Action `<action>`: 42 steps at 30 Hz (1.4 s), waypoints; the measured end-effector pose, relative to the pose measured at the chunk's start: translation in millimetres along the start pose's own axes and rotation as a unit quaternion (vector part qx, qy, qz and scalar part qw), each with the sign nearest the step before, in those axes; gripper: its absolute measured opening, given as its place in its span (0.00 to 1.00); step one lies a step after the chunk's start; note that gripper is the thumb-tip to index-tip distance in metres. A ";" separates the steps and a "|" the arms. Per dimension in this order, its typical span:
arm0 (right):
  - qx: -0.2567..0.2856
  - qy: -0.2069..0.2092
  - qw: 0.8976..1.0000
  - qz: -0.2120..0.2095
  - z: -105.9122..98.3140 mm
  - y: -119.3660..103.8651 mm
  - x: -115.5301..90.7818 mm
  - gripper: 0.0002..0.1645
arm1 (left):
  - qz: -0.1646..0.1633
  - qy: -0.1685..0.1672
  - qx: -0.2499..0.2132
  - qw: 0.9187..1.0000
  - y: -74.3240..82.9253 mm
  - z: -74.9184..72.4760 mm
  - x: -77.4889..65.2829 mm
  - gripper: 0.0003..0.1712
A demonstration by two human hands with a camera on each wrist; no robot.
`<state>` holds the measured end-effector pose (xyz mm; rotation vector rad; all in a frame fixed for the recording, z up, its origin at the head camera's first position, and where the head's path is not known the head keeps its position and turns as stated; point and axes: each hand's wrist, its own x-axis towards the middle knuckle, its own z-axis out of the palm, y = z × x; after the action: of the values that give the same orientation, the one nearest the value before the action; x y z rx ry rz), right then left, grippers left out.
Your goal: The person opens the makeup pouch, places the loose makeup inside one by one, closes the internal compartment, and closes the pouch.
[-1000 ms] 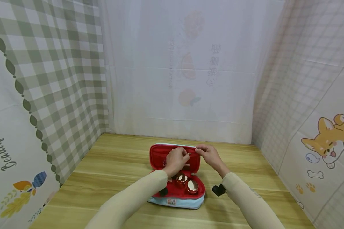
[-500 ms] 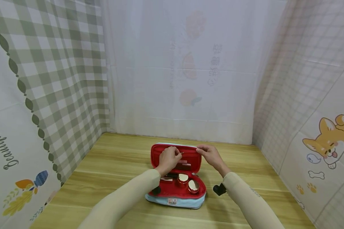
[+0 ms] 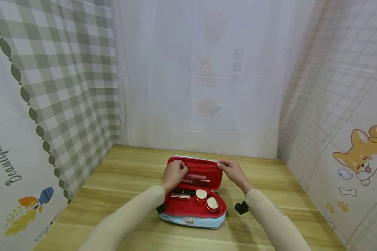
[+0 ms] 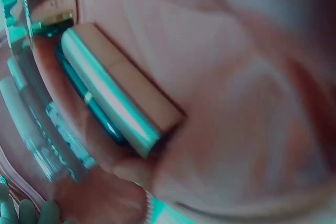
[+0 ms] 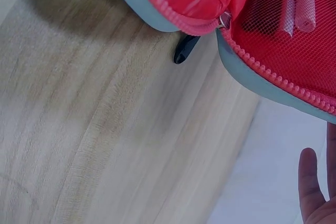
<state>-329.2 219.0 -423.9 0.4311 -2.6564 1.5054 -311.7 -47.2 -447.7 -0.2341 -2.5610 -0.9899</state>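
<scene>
A light blue cosmetic bag (image 3: 172,219) with a red lining lies open on the table, its lid raised. At the lid's upper left, my left hand (image 3: 175,174) pinches the zipper pull (image 3: 189,166) of the lid's mesh pocket (image 3: 212,176). Pink tubes (image 3: 198,177) show behind the mesh. My right hand (image 3: 234,171) grips the lid's upper right corner with thumb and fingers. In the bag's base lie two gold-lidded jars (image 3: 201,195), a shiny pinkish tube (image 3: 180,196) and a black pen-like stick (image 3: 184,191). Left fingertips (image 4: 31,211) appear at the left wrist view's lower corner.
The bag rests on a wood-grain table (image 3: 132,167). A white curtain (image 3: 163,104) hangs behind it, with a green checked cloth (image 3: 91,87) at left and a dog-print cloth (image 3: 317,122) at right. A dark pull tab (image 5: 185,48) sticks out at the bag's hinge.
My left hand has moved left along the lid with the zipper pull, uncovering the pink tubes and the shiny tube below. My right hand stays at the lid's corner.
</scene>
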 end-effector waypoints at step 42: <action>0.024 -0.013 0.999 0.043 1.0 14.8 -9.2 0.20 | -0.176 -0.148 -0.154 0.961 -56.0 -43.8 8.5 0.42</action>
<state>-324.3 227.3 -438.5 0.3442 -2.6961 1.6015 -322.8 -117.9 -448.7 -0.0032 -2.7647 -1.5985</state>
